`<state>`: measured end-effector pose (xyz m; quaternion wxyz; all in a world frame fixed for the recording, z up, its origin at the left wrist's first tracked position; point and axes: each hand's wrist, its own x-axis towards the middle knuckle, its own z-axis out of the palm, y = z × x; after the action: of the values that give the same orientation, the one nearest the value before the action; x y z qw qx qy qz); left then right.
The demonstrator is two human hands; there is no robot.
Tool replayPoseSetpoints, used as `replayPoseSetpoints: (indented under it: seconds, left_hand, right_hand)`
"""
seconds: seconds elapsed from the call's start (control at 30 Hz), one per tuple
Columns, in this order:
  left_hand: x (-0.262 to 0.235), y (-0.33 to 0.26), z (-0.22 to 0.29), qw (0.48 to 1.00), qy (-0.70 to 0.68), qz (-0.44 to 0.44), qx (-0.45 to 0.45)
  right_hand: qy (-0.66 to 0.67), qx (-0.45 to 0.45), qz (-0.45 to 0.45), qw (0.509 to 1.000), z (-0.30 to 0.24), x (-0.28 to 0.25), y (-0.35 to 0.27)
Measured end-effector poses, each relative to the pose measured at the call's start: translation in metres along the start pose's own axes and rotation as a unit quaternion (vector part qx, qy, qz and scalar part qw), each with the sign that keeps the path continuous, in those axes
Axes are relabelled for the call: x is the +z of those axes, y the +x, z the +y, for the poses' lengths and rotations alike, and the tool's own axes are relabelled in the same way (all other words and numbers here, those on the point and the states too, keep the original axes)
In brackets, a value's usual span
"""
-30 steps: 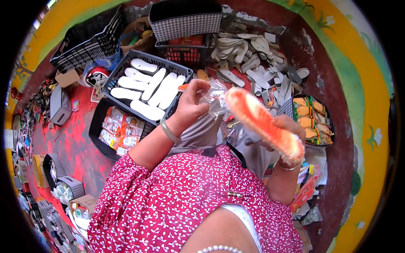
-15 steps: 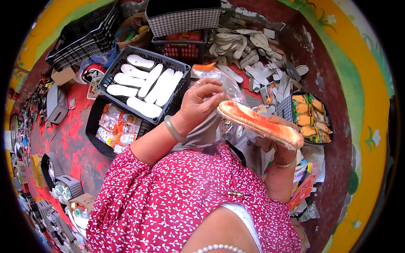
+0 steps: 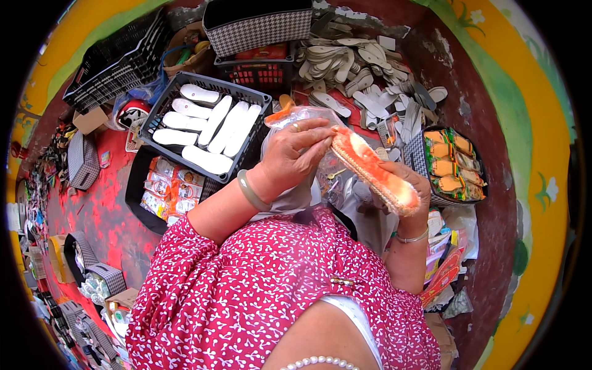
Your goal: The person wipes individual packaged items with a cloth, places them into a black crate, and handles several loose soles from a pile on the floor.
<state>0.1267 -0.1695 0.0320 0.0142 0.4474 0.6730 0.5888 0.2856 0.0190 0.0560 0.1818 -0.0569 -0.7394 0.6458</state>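
An orange fluffy insole (image 3: 370, 165) with a pale stitched edge is held slantwise in front of me, its narrow near end tipped down to the right. My right hand (image 3: 412, 188) wraps round its lower right part, with some fingers hidden beneath. At the insole's upper left end, the fingertips of my left hand (image 3: 295, 154) are pressed together against it. Whether a needle or thread is between them is too small to tell. A clear plastic bag (image 3: 302, 115) with orange in it lies just behind my left fingers.
A dark crate (image 3: 265, 105) holds several white insoles (image 3: 206, 160). Below it stands a black bin (image 3: 139, 185) of packaged goods. Piled grey-white soles (image 3: 370, 61) lie at the back. At right is a checked basket (image 3: 419, 154) with packaged orange insoles (image 3: 449, 166).
The insole has turned steeper, its near end moving left and its fluffy face showing more. My left fingertips, pinched just off its far end before, now touch it.
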Motion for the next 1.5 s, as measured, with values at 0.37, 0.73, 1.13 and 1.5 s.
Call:
replayPoseSetpoints:
  seconds: [0.37, 0.73, 1.13, 1.5]
  left_hand:
    - [-0.017, 0.004, 0.001, 0.986, 0.098, -0.124, 0.042]
    - [-0.019, 0.020, 0.009, 0.975, 0.119, -0.119, 0.144]
    - [-0.011, 0.036, 0.043, 0.989, -0.042, -0.126, 0.071]
    - [-0.019, 0.041, 0.052, 0.955, -0.021, -0.283, -0.089]
  right_hand:
    - [0.035, -0.042, -0.036, 0.998, -0.023, 0.002, 0.010]
    - [-0.040, -0.109, -0.015, 0.993, -0.026, -0.006, 0.010]
    - [0.054, 0.075, -0.013, 0.996, -0.054, 0.005, 0.015]
    - [0.035, 0.045, -0.126, 0.990, -0.041, 0.002, 0.020]
